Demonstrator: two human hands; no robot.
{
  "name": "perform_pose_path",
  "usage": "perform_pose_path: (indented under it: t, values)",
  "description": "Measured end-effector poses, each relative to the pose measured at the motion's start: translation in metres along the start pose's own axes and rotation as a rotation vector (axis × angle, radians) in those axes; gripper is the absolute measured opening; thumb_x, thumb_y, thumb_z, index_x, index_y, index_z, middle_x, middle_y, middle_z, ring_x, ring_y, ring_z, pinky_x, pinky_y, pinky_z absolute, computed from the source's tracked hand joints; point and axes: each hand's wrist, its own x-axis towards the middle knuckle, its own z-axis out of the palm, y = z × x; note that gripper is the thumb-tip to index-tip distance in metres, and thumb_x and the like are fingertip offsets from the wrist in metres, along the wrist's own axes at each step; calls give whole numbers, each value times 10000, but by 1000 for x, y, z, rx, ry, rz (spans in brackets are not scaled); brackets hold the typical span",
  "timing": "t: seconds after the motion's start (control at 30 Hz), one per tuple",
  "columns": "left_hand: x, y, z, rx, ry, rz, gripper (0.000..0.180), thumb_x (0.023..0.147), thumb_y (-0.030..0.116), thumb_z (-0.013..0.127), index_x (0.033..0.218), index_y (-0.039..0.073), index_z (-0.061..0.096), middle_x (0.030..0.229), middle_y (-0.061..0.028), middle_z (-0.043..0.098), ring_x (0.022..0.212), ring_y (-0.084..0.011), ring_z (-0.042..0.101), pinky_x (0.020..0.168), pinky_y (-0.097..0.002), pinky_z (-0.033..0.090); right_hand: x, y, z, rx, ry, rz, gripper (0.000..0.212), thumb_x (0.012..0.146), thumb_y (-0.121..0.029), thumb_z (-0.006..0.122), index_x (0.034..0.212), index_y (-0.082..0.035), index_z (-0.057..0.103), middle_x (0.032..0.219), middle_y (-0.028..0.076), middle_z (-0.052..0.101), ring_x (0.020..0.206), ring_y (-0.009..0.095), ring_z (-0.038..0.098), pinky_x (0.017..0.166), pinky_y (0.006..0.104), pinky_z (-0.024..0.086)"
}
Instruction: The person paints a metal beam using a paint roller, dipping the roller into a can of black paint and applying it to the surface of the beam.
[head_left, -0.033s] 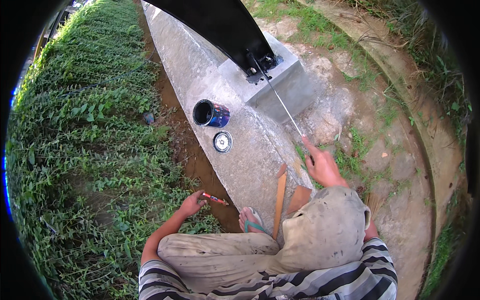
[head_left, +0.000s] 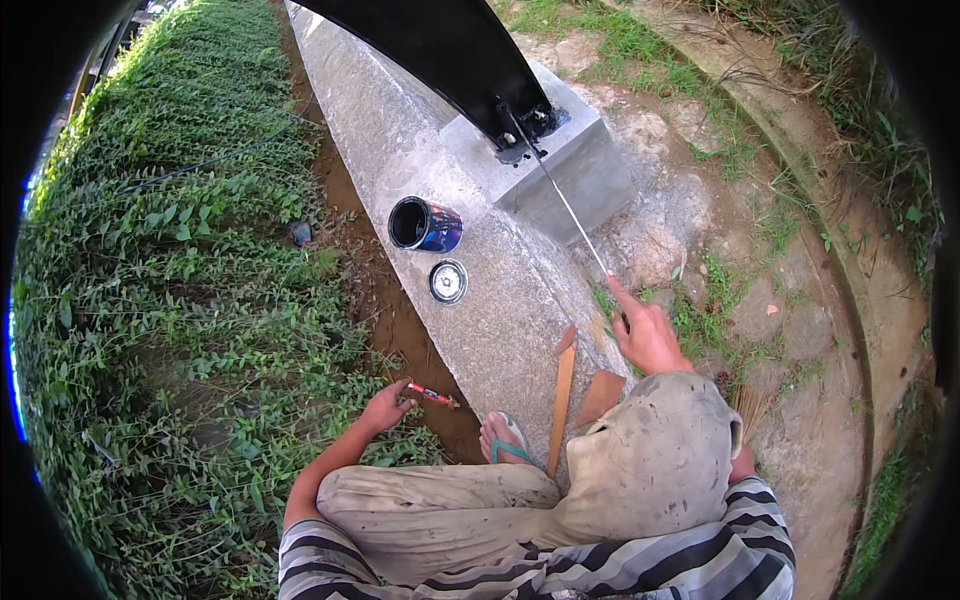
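My right hand [head_left: 650, 335] is closed round the near end of a thin metal rod [head_left: 570, 208], index finger stretched along it. The rod's blackened far end touches the foot of a glossy black post [head_left: 450, 65], where wet-looking black paint lies in patches on the grey concrete block [head_left: 570, 170]. Low on the left, my left hand [head_left: 384, 408] pinches a slim red stick-like object [head_left: 432, 395] with a printed band; its exact kind is unclear. An open paint can [head_left: 440, 228], dark inside, stands on the concrete ledge [head_left: 490, 330], with its round lid [head_left: 448, 282] lying beside it.
A wooden-handled tool [head_left: 562, 400] and a flat brown piece [head_left: 600, 396] lie beside my sandalled foot [head_left: 503, 440]. Dense green plants [head_left: 190, 300] grow beyond a soil strip on the left. Stony ground [head_left: 790, 300] with grass and a curved kerb borders the right.
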Motion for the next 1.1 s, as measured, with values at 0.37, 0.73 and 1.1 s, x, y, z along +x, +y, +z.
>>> perform_pose_path:
  t: [0.37, 0.73, 1.1]
  values:
    - [-10, -11, 6, -10, -26, -28, 670, 1004, 355, 711, 1554, 29, 511, 1459, -258, 642, 1333, -421, 636, 1123, -483, 513, -9, 0, 23, 82, 35, 16, 713, 961, -50, 673, 1637, -153, 472, 1170, 292, 738, 913, 493, 726, 838, 523, 590]
    - [-9, -5, -2, -21, -126, -124, 680, 994, 355, 712, 1571, 64, 503, 1505, -249, 614, 1366, -424, 609, 1149, -482, 493, -11, -5, 10, 890, -203, 269, 625, 1065, -71, 595, 1666, -165, 455, 887, 98, 704, 626, 115, 607, 618, 317, 533]
    - [-6, -13, -1, 5, -66, -38, 639, 1016, 356, 714, 1534, 29, 532, 1452, -247, 656, 1297, -423, 662, 1094, -467, 532, -27, 22, 48, 524, -14, 128, 642, 1063, -98, 586, 1677, -195, 427, 926, 150, 728, 645, 273, 653, 650, 425, 544]
